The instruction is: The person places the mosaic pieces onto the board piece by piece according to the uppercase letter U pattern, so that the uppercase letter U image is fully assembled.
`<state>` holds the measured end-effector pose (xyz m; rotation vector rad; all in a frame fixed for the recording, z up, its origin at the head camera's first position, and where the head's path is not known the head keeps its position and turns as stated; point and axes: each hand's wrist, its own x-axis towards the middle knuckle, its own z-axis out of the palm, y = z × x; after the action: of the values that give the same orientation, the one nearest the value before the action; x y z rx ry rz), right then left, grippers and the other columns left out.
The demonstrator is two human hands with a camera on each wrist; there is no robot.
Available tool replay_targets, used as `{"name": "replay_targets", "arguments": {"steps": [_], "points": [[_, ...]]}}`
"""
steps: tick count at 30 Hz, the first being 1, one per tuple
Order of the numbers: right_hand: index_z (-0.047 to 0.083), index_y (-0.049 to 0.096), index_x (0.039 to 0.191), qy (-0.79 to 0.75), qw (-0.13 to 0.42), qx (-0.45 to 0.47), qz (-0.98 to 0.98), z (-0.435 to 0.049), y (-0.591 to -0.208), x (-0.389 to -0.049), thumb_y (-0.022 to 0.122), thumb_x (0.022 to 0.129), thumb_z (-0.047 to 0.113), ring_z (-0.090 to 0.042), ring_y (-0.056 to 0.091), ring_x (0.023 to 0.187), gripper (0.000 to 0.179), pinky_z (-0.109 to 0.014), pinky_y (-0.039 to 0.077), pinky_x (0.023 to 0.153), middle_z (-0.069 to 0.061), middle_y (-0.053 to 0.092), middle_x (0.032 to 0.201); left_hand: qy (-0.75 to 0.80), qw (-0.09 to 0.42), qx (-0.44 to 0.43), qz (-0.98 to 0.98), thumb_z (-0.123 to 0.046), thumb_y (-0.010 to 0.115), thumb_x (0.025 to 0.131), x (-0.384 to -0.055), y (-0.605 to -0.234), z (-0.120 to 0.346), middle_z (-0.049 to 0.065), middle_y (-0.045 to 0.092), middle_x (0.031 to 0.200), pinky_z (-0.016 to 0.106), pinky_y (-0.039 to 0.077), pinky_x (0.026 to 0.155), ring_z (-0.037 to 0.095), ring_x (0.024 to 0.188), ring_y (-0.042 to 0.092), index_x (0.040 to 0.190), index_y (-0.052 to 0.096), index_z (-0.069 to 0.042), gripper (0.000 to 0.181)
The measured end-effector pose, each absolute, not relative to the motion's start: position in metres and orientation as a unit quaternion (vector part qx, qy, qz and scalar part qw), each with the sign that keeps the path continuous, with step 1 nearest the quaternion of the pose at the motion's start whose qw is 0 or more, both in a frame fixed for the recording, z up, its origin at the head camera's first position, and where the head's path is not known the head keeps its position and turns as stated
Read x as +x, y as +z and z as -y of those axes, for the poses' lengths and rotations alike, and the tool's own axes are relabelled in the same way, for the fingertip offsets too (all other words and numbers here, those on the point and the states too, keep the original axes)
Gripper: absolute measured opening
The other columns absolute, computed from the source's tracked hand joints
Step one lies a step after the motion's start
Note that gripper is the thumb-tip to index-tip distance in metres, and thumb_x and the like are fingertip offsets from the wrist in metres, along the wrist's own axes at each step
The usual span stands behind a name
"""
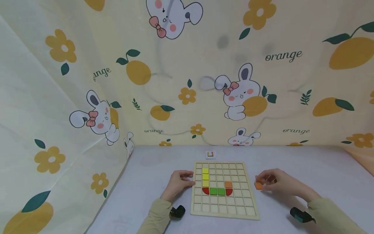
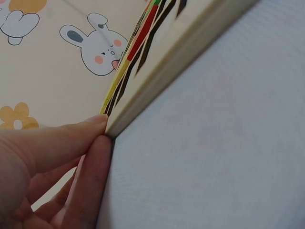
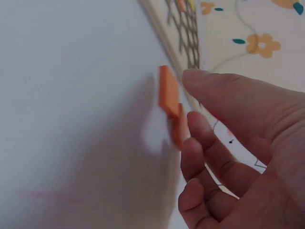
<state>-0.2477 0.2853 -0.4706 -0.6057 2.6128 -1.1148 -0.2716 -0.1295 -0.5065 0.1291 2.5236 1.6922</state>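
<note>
A wooden grid board (image 1: 201, 208) lies flat on the table. On it, yellow square tiles (image 1: 205, 177) form a column that meets a row of two red rounded tiles (image 1: 229, 192) and two green tiles (image 1: 217, 191). One orange tile (image 1: 228, 184) sits above the right red one. My left hand (image 1: 176, 183) holds the board's left edge with thumb and fingertips. To the right of the board, my right hand (image 1: 277, 183) is over two loose orange tiles (image 3: 167, 90). Its thumb and index finger stand apart, with a gap showing between thumb and the nearer tile.
Behind the board lies a small pattern card (image 1: 211, 155) with a coloured figure on a grid. White table surface (image 1: 163, 159) surrounds the board. A printed cloth (image 1: 187, 81) with rabbits and oranges hangs behind and at the left.
</note>
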Motion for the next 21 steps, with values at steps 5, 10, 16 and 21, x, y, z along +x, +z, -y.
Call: {"name": "replay_targets", "arguments": {"steps": [5,10,16,21], "points": [[-0.001,0.062,0.116,-0.376,0.110,-0.205,-0.897,-0.2842,-0.4755,-0.2389,0.079,0.078,0.019,-0.009,0.048,0.073,0.046,-0.024,0.042,0.061,-0.002,0.057,0.087,0.558,0.050,0.047,-0.827,-0.004,0.082,0.072,-0.2713,-0.5066,0.1296,0.002,0.065,0.100,0.028,0.053,0.067,0.015,0.076,0.061,0.111,0.069,-0.006,0.041],[-0.003,0.062,0.116,-0.383,0.107,-0.193,-0.897,-0.2823,-0.4749,-0.2359,0.078,0.078,0.016,-0.010,0.048,0.075,0.046,-0.023,0.042,0.061,-0.003,0.056,0.086,0.555,0.050,0.042,-0.829,-0.004,0.082,0.072,-0.2711,-0.5061,0.1289,0.000,0.065,0.099,0.028,0.053,0.067,0.014,0.077,0.062,0.111,0.069,-0.008,0.041],[-0.003,0.061,0.115,-0.391,0.107,-0.200,-0.892,-0.2832,-0.4770,-0.2371,0.078,0.079,0.015,-0.009,0.047,0.074,0.044,-0.024,0.040,0.059,-0.004,0.054,0.085,0.553,0.050,0.037,-0.831,-0.005,0.082,0.073,-0.2706,-0.5060,0.1289,0.000,0.065,0.099,0.028,0.053,0.068,0.015,0.077,0.061,0.111,0.069,-0.008,0.040],[-0.003,0.062,0.114,-0.392,0.105,-0.196,-0.893,-0.2844,-0.4799,-0.2381,0.078,0.079,0.014,-0.008,0.047,0.072,0.042,-0.024,0.040,0.059,-0.003,0.054,0.084,0.557,0.052,0.040,-0.828,-0.005,0.081,0.073,-0.2704,-0.5063,0.1293,0.001,0.065,0.100,0.027,0.052,0.067,0.015,0.076,0.062,0.112,0.069,-0.007,0.040]]}}
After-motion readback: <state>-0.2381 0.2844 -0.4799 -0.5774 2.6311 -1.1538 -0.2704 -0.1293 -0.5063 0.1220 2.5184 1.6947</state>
